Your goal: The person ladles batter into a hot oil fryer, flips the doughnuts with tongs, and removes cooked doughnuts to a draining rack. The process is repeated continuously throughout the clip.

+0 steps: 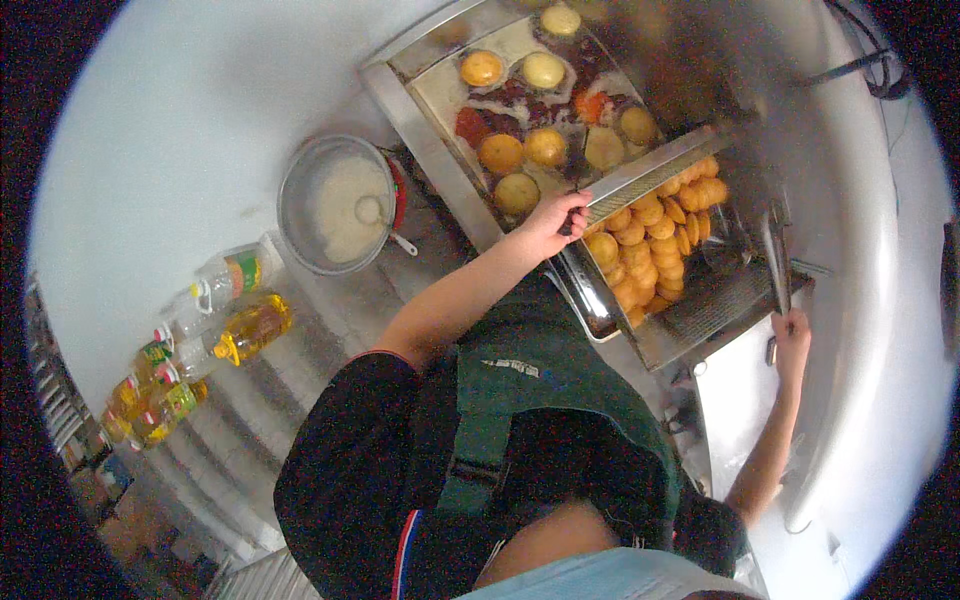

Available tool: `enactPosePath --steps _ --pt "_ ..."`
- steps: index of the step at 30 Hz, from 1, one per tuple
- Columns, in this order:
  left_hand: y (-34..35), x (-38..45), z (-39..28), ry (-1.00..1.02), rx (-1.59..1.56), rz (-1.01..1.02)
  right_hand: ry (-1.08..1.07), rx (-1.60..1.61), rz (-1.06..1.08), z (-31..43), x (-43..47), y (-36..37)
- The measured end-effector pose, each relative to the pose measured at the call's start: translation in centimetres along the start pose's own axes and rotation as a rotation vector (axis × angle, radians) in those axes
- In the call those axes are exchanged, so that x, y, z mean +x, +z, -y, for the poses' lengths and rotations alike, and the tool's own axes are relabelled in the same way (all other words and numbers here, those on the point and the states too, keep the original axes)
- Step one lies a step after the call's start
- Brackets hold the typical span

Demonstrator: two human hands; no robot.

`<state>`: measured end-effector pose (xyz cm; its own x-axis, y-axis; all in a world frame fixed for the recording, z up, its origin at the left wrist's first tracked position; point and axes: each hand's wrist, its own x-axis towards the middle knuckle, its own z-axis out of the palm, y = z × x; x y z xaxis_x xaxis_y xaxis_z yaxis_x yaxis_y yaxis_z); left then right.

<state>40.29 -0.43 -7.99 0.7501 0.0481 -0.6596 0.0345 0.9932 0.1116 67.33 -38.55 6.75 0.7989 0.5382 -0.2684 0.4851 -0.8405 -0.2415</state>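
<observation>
My left hand (559, 221) is closed around a dark handle with a thin rod, at the near edge of a deep fryer (427, 127). The rod reaches up toward the oil; what it ends in is unclear. Round fritters (545, 148), some pale and some golden, float in the foaming oil. Beside the fryer, rows of golden fried fritters (637, 262) lean together on a metal draining rack (694, 322). At the right, my right hand (791, 330) grips long metal tongs (778, 255), blurred, pointing up beyond the rack's right side.
A metal pot (296, 217) of pale batter (341, 187) stands left of the fryer, with a ladle (403, 244) in it. Several plastic oil bottles (255, 328) stand farther left. A metal bar (652, 161) divides fryer and rack. A white surface (739, 405) lies below my right hand.
</observation>
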Motion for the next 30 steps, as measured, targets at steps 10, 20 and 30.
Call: enactPosePath --steps 10,20,30 --pt "-0.4 -0.5 1.8 0.044 0.123 -0.180 -0.494 -0.010 0.361 33.9 5.0 6.4" --pt "0.6 -2.6 1.9 0.091 0.113 -0.144 -0.844 -0.506 0.394 42.2 7.5 15.6" --pt "0.7 -2.3 1.6 0.089 0.020 -0.115 -0.953 -0.400 0.238 41.3 10.1 17.7"
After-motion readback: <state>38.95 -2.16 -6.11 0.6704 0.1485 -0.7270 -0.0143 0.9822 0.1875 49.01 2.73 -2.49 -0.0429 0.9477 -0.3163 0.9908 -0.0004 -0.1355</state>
